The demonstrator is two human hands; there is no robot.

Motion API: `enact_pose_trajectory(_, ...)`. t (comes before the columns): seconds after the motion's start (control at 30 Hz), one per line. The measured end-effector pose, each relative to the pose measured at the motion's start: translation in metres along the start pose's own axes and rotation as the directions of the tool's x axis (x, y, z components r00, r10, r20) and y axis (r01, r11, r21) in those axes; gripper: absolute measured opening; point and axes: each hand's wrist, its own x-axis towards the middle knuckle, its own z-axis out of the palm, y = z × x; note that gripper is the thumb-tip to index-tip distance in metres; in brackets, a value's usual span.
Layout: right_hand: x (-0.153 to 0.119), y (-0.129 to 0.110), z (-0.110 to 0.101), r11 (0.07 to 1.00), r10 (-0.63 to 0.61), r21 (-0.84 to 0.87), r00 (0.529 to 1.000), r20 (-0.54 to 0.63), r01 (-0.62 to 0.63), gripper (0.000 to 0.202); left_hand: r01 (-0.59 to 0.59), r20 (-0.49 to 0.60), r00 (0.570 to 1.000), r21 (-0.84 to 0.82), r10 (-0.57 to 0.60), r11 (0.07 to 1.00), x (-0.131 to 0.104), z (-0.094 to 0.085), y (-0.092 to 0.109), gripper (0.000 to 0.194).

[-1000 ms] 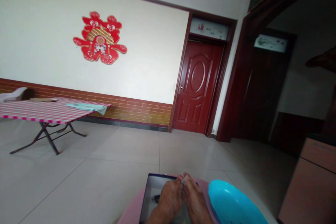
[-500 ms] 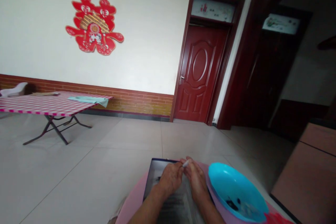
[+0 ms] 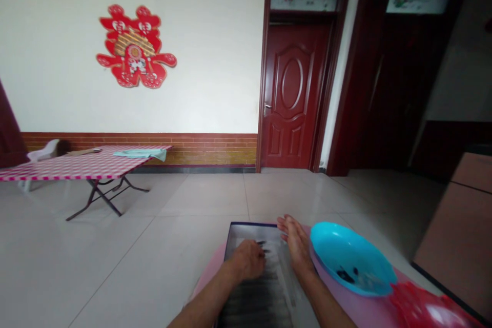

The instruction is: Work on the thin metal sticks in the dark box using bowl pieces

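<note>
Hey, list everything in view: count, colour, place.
wall decoration: one, red, white wall
panelled door: one, red, right of decoration
doorway: one, dark, right
checked table: one, pink-white, left
cloth: one, pale green, on checked table
chair: one, white, left
cabinet: one, pinkish, right
tabletop: one, pink, under box
box: one, grey, front
slim pieces: several, dark, in box
basin: one, blue, right of box
small bits: several, dark, in basin
unclear item: one, red, beside basin
left hand: one, bare, over box
right hand: one, bare, by box
</note>
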Motion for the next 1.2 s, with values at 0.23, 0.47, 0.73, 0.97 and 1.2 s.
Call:
enact_pose_trajectory(0.23,-0.003,-0.006,-0.001,1.000,-0.013,0.002,1.000,0.026,0.013,0.047,0.050,0.021,0.998,0.299,-0.059,0.953,-0.031,0.017,-0.001,0.030)
enact_pose_trajectory(0.47,-0.003,-0.011,-0.002,0.999,0.023,0.044,0.999,0.022,-0.024,0.045,0.063,0.008,0.997,0.364,-0.071,0.929,-0.032,0.030,-0.015,0.029)
enact_pose_trajectory(0.73,0.004,-0.006,-0.008,0.997,0.013,0.078,0.998,-0.062,-0.008,0.043,0.095,0.045,0.991,0.394,-0.123,0.914,-0.027,0.028,-0.009,0.032)
enact_pose_trajectory(0.97,0.015,0.011,-0.017,0.996,0.088,0.011,0.995,-0.052,-0.087,0.027,0.054,0.099,0.989,0.453,-0.111,0.890,-0.019,0.018,-0.003,0.033)
enact_pose_trajectory(1.2,0.012,0.013,-0.016,0.972,-0.088,-0.217,0.996,0.029,0.092,0.012,0.075,0.078,0.989,0.469,-0.125,0.880,0.024,-0.009,-0.007,0.031)
